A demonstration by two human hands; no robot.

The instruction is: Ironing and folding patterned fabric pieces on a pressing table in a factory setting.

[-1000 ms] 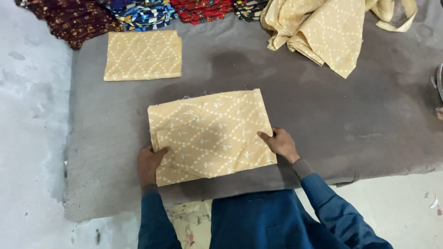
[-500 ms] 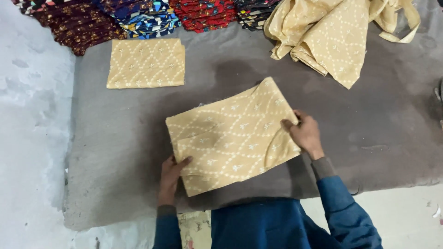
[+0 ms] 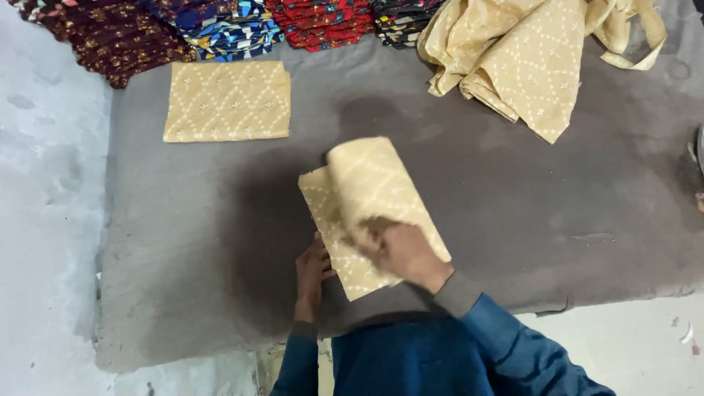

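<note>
A: where's the tan cloth (image 3: 370,213)?
B: mid grey tabletop (image 3: 513,213), near edge. Right hand (image 3: 402,251) pinches its folded-over flap, left hand (image 3: 312,273) lies flat, fingers spread, on its left edge.

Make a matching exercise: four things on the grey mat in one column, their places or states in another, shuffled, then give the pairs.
Things:
1. cloth under the hands
2. folded cloth
3. loose cloth pile
4. left hand

States:
A. crumpled at the far right of the mat
B. flat and alone, far left
C. being folded over, one half lifted
D. pressing the near left edge of the cloth

Pairs: 1-C, 2-B, 3-A, 4-D
</note>
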